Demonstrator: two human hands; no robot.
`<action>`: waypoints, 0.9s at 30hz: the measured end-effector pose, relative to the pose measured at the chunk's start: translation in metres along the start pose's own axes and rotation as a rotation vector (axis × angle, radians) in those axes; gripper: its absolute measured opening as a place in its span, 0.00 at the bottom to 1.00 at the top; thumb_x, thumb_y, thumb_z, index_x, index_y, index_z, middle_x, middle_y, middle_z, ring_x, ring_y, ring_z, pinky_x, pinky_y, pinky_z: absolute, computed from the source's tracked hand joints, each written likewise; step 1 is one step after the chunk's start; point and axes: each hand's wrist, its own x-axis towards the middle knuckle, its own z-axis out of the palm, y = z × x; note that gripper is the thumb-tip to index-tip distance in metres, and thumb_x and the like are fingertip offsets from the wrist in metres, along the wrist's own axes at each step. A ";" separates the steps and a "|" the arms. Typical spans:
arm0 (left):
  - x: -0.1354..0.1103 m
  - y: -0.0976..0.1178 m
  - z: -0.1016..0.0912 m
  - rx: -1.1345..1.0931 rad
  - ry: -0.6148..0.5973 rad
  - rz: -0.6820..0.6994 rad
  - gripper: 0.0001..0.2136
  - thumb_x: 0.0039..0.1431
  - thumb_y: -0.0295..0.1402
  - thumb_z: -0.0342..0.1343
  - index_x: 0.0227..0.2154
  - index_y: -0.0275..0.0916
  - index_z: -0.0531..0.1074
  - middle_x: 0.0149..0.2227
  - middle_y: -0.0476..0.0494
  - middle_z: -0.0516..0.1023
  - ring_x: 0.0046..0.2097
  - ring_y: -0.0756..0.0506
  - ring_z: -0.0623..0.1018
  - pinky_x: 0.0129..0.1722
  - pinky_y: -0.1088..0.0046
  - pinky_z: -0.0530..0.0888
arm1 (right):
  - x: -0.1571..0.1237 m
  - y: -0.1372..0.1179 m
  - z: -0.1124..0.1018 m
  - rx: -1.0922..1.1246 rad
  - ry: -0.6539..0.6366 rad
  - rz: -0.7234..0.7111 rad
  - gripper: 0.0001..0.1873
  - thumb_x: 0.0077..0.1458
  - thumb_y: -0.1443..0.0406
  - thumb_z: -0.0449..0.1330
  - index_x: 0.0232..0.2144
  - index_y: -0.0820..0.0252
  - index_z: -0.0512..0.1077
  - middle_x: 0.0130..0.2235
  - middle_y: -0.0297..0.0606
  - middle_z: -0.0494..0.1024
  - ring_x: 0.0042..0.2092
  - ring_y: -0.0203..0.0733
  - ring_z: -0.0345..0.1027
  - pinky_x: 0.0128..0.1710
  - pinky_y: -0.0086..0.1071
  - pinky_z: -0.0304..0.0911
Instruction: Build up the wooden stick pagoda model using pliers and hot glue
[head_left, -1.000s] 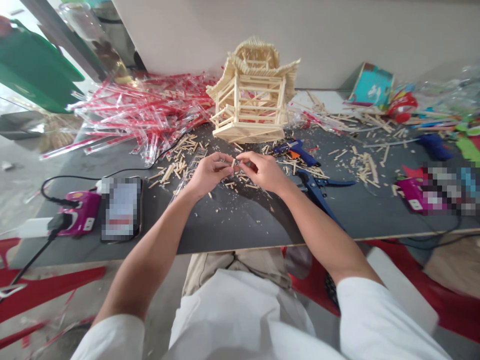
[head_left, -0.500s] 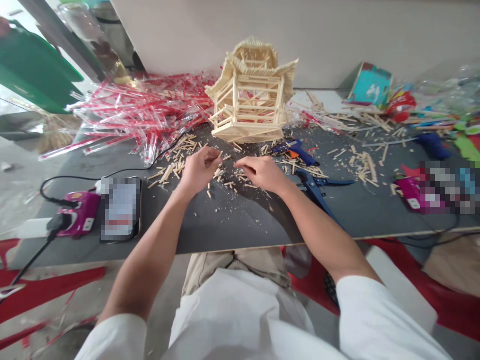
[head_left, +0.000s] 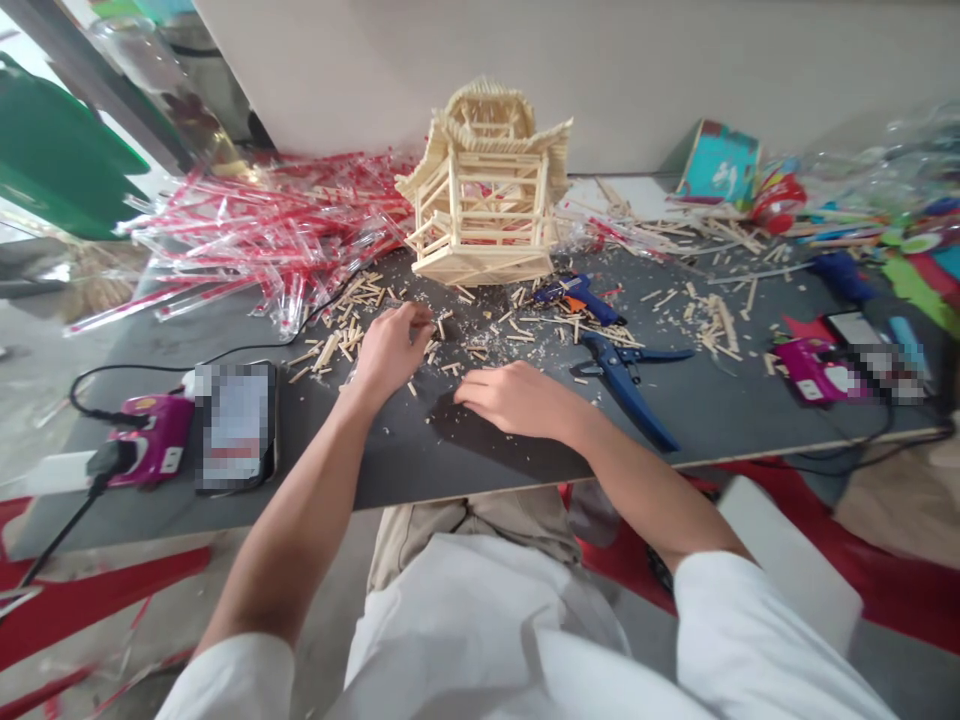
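My left hand [head_left: 394,345] is over the scattered stick pieces, thumb and fingers pinched together. A short wooden stick piece [head_left: 441,328] shows at its fingertips and appears to be held there. Nearer the table's front, my right hand [head_left: 517,400] is low over the dark tabletop, palm down, fingers stretched out to the left with nothing seen in them. Its thumb is mostly hidden. Behind both hands stands a pavilion model [head_left: 484,200] built of thin wooden sticks, with a curved, ribbed roof.
A blue glue gun [head_left: 589,298] and blue-handled cutters [head_left: 630,385] lie to the right. Red-and-clear plastic wrappers [head_left: 262,230] are heaped at the back left. Left of me are a phone [head_left: 236,425] and a purple power strip [head_left: 154,440]. A teal box [head_left: 720,165] stands at back right.
My right hand has drawn back toward the table's front edge, and its fingers have straightened. My left hand has shifted only slightly, with the stick piece still at its fingertips. The view has turned a little.
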 end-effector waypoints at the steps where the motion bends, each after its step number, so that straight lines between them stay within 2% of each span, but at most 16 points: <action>1: 0.000 0.000 -0.001 0.001 -0.002 -0.003 0.11 0.65 0.32 0.56 0.46 0.38 0.78 0.44 0.41 0.85 0.46 0.40 0.83 0.51 0.63 0.76 | -0.012 0.005 -0.003 0.027 0.040 0.062 0.12 0.70 0.67 0.56 0.48 0.57 0.79 0.47 0.40 0.84 0.43 0.43 0.79 0.40 0.33 0.64; 3: 0.000 0.001 -0.002 0.004 -0.005 -0.014 0.11 0.65 0.32 0.56 0.46 0.38 0.78 0.44 0.41 0.85 0.46 0.40 0.83 0.51 0.63 0.76 | -0.041 0.023 -0.010 0.071 0.166 0.248 0.13 0.71 0.64 0.55 0.47 0.56 0.80 0.48 0.40 0.84 0.47 0.45 0.79 0.46 0.35 0.66; 6: -0.001 0.002 -0.002 0.003 -0.007 -0.015 0.10 0.65 0.33 0.55 0.46 0.39 0.78 0.43 0.41 0.85 0.45 0.40 0.83 0.49 0.64 0.76 | -0.095 0.064 -0.018 -0.079 0.373 0.685 0.16 0.69 0.62 0.54 0.46 0.59 0.82 0.47 0.45 0.85 0.45 0.51 0.79 0.48 0.40 0.67; 8: -0.001 0.003 -0.001 0.001 -0.014 -0.013 0.10 0.66 0.33 0.55 0.46 0.39 0.78 0.43 0.41 0.85 0.45 0.40 0.83 0.48 0.64 0.76 | -0.126 0.093 -0.021 -0.195 0.343 0.931 0.17 0.66 0.60 0.56 0.45 0.61 0.83 0.45 0.49 0.85 0.42 0.55 0.78 0.45 0.43 0.67; 9: -0.001 0.004 -0.001 0.000 -0.017 -0.012 0.10 0.66 0.33 0.55 0.46 0.39 0.78 0.43 0.41 0.85 0.46 0.40 0.83 0.48 0.65 0.76 | -0.138 0.107 -0.021 -0.215 0.316 0.995 0.18 0.65 0.59 0.56 0.45 0.62 0.83 0.44 0.50 0.85 0.41 0.56 0.78 0.44 0.43 0.66; 11: -0.002 0.005 0.000 0.000 -0.023 -0.013 0.10 0.66 0.33 0.55 0.46 0.39 0.78 0.43 0.41 0.85 0.46 0.40 0.83 0.47 0.65 0.76 | -0.151 0.128 -0.021 -0.175 0.256 1.023 0.20 0.66 0.56 0.56 0.44 0.61 0.84 0.43 0.50 0.85 0.40 0.55 0.77 0.43 0.43 0.66; 13: -0.002 0.006 0.001 0.002 -0.025 -0.012 0.10 0.66 0.33 0.55 0.46 0.39 0.79 0.42 0.41 0.85 0.45 0.41 0.83 0.47 0.65 0.76 | -0.153 0.142 -0.022 -0.098 0.252 1.024 0.19 0.64 0.54 0.58 0.42 0.58 0.85 0.41 0.46 0.86 0.39 0.52 0.77 0.43 0.41 0.66; 16: -0.001 0.006 0.002 0.004 -0.030 -0.006 0.10 0.66 0.32 0.55 0.46 0.40 0.79 0.42 0.42 0.85 0.45 0.41 0.83 0.47 0.66 0.76 | -0.145 0.155 -0.027 -0.014 0.234 1.030 0.13 0.58 0.55 0.65 0.37 0.55 0.86 0.37 0.41 0.86 0.38 0.50 0.77 0.41 0.38 0.65; 20: -0.001 0.005 0.002 0.004 -0.034 0.001 0.10 0.66 0.32 0.55 0.45 0.40 0.79 0.41 0.43 0.85 0.44 0.41 0.82 0.47 0.66 0.76 | -0.134 0.167 -0.036 0.002 0.067 1.037 0.08 0.52 0.60 0.67 0.33 0.54 0.85 0.39 0.38 0.87 0.40 0.49 0.78 0.39 0.36 0.64; 24: -0.002 0.007 0.001 0.001 -0.033 0.016 0.11 0.66 0.33 0.55 0.46 0.40 0.79 0.42 0.42 0.85 0.45 0.41 0.82 0.48 0.65 0.75 | -0.131 0.174 -0.041 -0.024 -0.093 0.957 0.10 0.56 0.60 0.63 0.35 0.56 0.83 0.39 0.40 0.86 0.40 0.49 0.77 0.39 0.35 0.63; 27: -0.003 0.008 0.000 -0.009 -0.028 0.038 0.10 0.67 0.32 0.54 0.45 0.40 0.79 0.42 0.42 0.85 0.45 0.41 0.82 0.49 0.64 0.75 | -0.135 0.172 -0.043 -0.032 -0.141 0.867 0.09 0.59 0.62 0.60 0.34 0.57 0.80 0.38 0.41 0.85 0.38 0.47 0.76 0.39 0.35 0.62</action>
